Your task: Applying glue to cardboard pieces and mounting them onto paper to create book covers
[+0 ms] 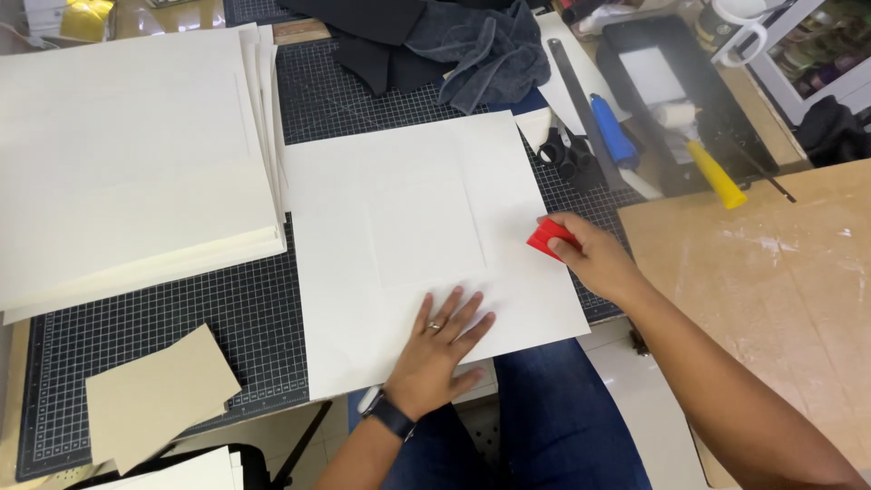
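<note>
Dark gridded cutting mat (227,308) covers a worktable, seen from above by the person seated at it, blue-trousered knees showing at the near edge. A large white sheet (426,236) lies flat on the mat, and everything else is placed here relative to that sheet.

At the sheet's right edge, the right hand (594,259) is closed around a small red block (547,239), fingers wrapped over its top, the block's lower face touching the sheet. The left hand (440,340) lies open and flat on the sheet's near part, fingers spread, palm pressing down, grasping nothing. It wears a ring, and a dark watch (392,416) sits at the wrist. A faint raised rectangle shows in the sheet's middle, between the two hands and beyond them.

Left of the sheet, a thick stack of cream sheets (127,154) rests on the mat, its edges fanned. Near left of the sheet, a tan card (154,395) lies at an angle on the mat's corner.

Beyond the sheet lie dark cloths (454,45). Beyond its far right corner sit a black tape dispenser (567,154), a long metal ruler (576,100) and a blue-handled tool (612,127). Farther right, a black tray (667,45) holds a roller with a yellow handle (717,177). Right of the sheet, past the mat, a brown board (771,272) with pale smears lies on the table.
</note>
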